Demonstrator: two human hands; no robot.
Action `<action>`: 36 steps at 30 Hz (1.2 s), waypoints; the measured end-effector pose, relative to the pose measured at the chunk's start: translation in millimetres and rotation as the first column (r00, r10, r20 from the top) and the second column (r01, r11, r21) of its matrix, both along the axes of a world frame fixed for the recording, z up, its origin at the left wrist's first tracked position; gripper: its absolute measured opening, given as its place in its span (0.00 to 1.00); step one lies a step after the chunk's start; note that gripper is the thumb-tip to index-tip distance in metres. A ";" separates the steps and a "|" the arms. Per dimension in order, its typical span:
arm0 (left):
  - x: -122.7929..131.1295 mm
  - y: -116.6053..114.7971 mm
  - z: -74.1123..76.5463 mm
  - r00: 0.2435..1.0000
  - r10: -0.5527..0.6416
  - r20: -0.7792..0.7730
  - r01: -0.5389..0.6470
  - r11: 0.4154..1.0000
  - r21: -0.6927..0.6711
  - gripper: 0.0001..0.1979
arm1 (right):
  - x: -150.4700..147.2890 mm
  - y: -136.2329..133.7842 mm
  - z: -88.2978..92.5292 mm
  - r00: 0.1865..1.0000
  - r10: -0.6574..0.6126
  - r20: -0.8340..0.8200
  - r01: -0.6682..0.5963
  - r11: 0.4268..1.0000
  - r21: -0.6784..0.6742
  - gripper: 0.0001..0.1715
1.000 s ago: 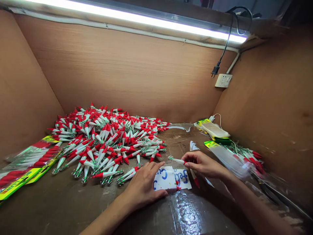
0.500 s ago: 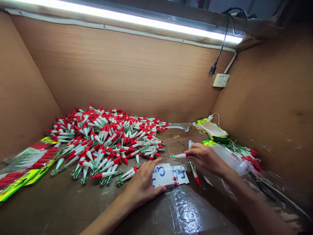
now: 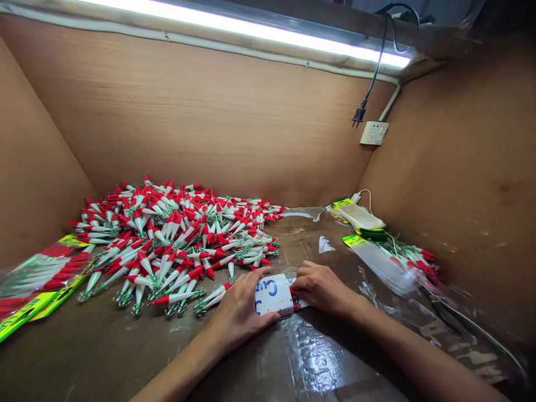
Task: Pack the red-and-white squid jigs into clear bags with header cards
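Observation:
My left hand (image 3: 240, 304) is closed around the left side of a flat white card box (image 3: 274, 295) with blue lettering, lying on the table. My right hand (image 3: 320, 287) is at the box's right end, its fingers pinched on the red end of a squid jig (image 3: 293, 291); the rest of that jig is hidden by the box. More red shows at the opening below the fingers. Left of the box lies a big heap of red-and-white squid jigs (image 3: 176, 240) with green-and-metal hooks, its nearest pieces close to my left hand.
Filled bags (image 3: 46, 279) with yellow headers lie at the far left. On the right are clear bags (image 3: 377, 262), more jigs (image 3: 422, 259), pliers (image 3: 446, 315) and a white cable. A black plug (image 3: 359, 115) hangs near the wall socket (image 3: 374, 133). Wooden walls enclose the table.
My right hand has moved left and down, bringing the jig to the box's right end. The loose jig that lay right of the box is out of sight. My left hand stays on the box.

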State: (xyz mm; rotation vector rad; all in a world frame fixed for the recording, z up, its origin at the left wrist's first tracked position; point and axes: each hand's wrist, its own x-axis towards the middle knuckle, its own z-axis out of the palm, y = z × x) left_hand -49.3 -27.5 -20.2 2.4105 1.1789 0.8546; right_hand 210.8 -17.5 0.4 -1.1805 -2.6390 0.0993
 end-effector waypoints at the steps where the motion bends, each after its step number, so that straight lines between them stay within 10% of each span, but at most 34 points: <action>1: 0.0 0.2 0.2 1.000 -0.001 -0.003 0.001 1.000 -0.009 0.43 | 0.9 0.2 1.1 1.000 0.019 0.007 -0.019 1.000 -0.005 0.12; 6: 0.6 -2.9 7.6 0.999 -0.007 -0.032 0.007 1.000 -0.024 0.42 | 18.7 1.5 16.1 0.998 0.047 -0.036 -0.050 0.994 -0.096 0.11; 11: 0.4 -9.5 7.1 0.981 -0.039 -0.191 0.038 0.999 -0.009 0.32 | 50.8 -5.4 29.7 0.918 -0.396 0.037 0.394 0.893 -0.218 0.25; 14: 0.1 -11.7 1.0 0.953 -0.073 -0.294 0.077 0.997 0.000 0.32 | 59.7 -10.3 23.4 0.866 -0.435 0.247 0.491 0.831 -0.261 0.31; 20: 0.2 -11.0 -0.4 0.955 -0.102 -0.279 0.102 0.995 -0.013 0.34 | 62.1 5.0 9.6 0.843 -0.518 0.148 0.539 0.807 -0.242 0.17; 26: -0.1 -10.5 0.8 0.971 -0.119 -0.208 0.121 0.993 0.000 0.35 | 63.0 21.5 14.8 0.757 -0.492 -0.431 0.178 0.789 -0.587 0.18; 36: 14.9 -25.3 31.3 0.993 -0.021 0.116 0.026 0.999 -0.037 0.17 | 6.6 -10.8 10.9 0.487 -0.364 -0.794 -0.491 0.638 -0.593 0.21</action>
